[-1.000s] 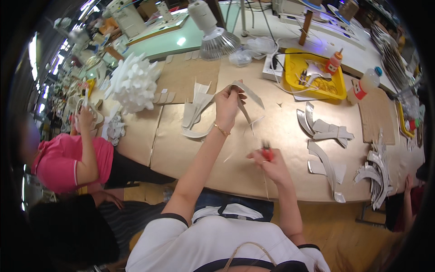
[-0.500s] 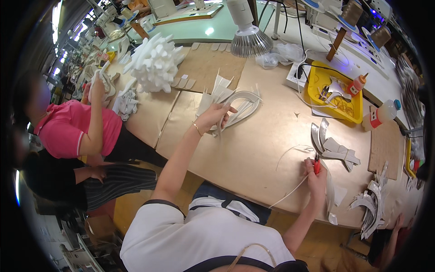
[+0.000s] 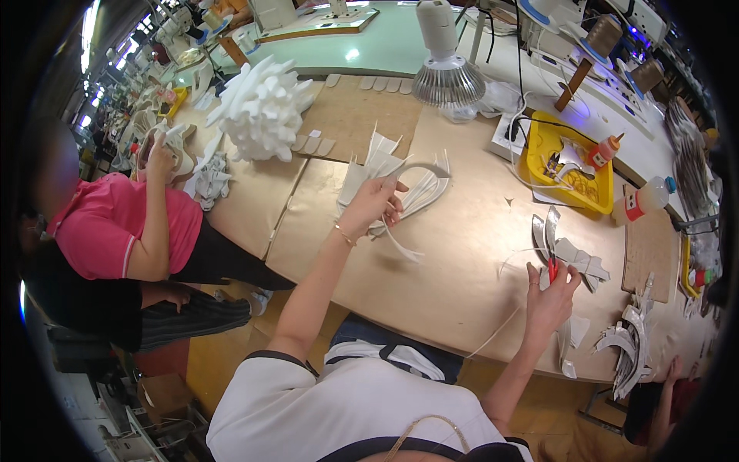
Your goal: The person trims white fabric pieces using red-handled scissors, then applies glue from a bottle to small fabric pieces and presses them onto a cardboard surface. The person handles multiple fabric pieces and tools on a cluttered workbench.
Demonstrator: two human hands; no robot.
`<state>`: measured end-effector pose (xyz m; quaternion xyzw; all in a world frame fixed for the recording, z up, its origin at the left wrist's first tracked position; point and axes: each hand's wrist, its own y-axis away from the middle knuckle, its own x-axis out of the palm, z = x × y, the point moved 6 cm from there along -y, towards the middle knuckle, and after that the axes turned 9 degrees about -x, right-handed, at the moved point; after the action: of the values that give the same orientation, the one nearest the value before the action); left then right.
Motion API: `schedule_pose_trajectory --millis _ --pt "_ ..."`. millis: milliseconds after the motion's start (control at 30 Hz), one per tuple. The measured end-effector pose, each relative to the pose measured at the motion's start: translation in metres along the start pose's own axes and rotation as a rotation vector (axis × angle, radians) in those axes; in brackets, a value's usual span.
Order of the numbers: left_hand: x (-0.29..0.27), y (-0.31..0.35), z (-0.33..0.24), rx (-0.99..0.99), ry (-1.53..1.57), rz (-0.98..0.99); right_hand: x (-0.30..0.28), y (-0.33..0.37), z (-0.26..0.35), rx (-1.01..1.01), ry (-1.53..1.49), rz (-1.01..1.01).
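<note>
My left hand [image 3: 373, 206] pinches a curved pale strip [image 3: 428, 168] that arches out to the right over the table. A second thin strip [image 3: 402, 246] dangles under its fingers. Beside that hand, a fan of white and cream strips [image 3: 377, 165] lies on the table. My right hand [image 3: 550, 296] is closed around a small red-handled tool [image 3: 553, 268]; its working end is hard to make out. Just beyond are curved grey-white pieces [image 3: 539, 231] and a tied bundle of pieces [image 3: 581, 258]. Below the right hand a thin white cord [image 3: 496, 333] runs down toward my lap.
A yellow tray [image 3: 604, 202] holds tools, rubber bands and a red bottle [image 3: 604, 151]. Nearby stand a clear bottle [image 3: 645, 202] and a lamp [image 3: 449, 81]. A white spiky foam-like object [image 3: 262, 112] sits far left, near a person in pink [image 3: 138, 223]. Curved pieces [image 3: 633, 346] overhang the right edge.
My left hand has shifted slightly right, and a strip now swings loose below it. With the red-handled tool, my right hand has moved right and away from me, toward the curved pieces.
</note>
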<state>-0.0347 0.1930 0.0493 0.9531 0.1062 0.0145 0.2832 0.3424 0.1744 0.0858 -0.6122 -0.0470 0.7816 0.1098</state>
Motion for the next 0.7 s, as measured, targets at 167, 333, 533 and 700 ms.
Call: schedule_pose_trajectory --millis 167,333,533,700 --pt "-0.029 0.011 -0.009 -0.035 0.521 0.160 -0.007 -0.031 0.039 -0.202 -0.212 -0.110" --pt "-0.049 0.051 0.006 0.269 0.654 -0.119 0.018 -0.054 0.120 -0.582 -0.320 0.009" --pt "-0.058 0.092 0.064 0.136 1.206 -0.071 0.055 -0.096 0.105 -0.261 0.091 0.095" --pt "-0.072 0.102 0.077 0.219 1.254 0.079 0.032 -0.115 0.100 -0.423 -0.171 -0.057"
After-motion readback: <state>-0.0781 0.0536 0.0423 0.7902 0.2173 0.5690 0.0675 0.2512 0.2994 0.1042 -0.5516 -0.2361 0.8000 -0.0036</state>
